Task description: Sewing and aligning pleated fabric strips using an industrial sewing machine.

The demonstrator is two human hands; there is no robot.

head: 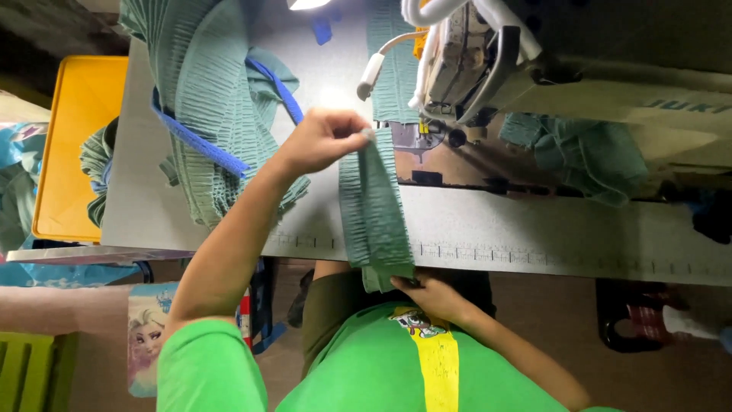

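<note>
My left hand (324,140) pinches the far end of a narrow green ruched fabric strip (374,210), close to the needle area of the sewing machine (473,69). The strip lies stretched across the grey sewing table (534,229) toward me. At the table's near edge, my right hand (435,294) grips the strip's near end, just in front of my green shirt. Both ends are held, so the strip is pulled taut between my hands.
A pile of the same green ruched fabric with blue bands (221,107) lies on the table's left. A yellow tray (76,145) stands further left. More green cloth (587,156) sits under the machine arm at the right. A marked ruler runs along the table's near edge.
</note>
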